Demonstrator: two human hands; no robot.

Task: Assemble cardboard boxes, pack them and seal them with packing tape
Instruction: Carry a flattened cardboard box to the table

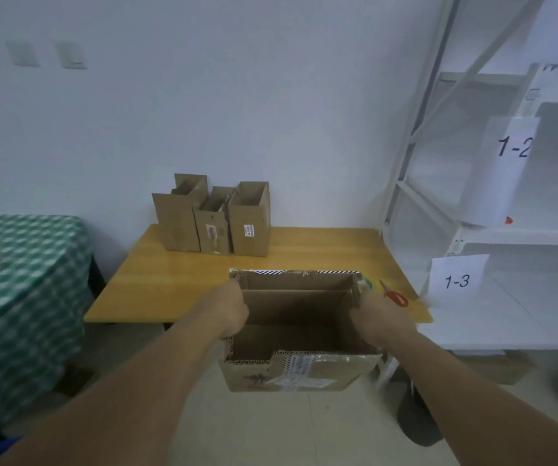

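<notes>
Head view: an open cardboard box sits at the lower centre of the frame, held between both hands; its far rim shows against the wooden table, its near wall against the pale floor, and whether it touches the table edge cannot be told; the top is open and nothing shows inside but bare cardboard; clear tape and a printed label cross the near wall, and a black-and-white striped strip runs along the far rim. The left hand grips the box's left wall, fingers curled over its upper edge; the right hand grips the right wall in the same way, though it is slightly blurred; both forearms reach in from the bottom corners of the frame. Just right of the box, red-handled scissors lie on the table near its right edge; a small green and yellow thing beside them is too hidden to name. At the back of the table, against the wall, three small cardboard boxes stand upright side by side, tops open. A green checked cloth covers something at the left of the frame; white shelving fills the right, with paper signs reading 1-2 and 1-3.
</notes>
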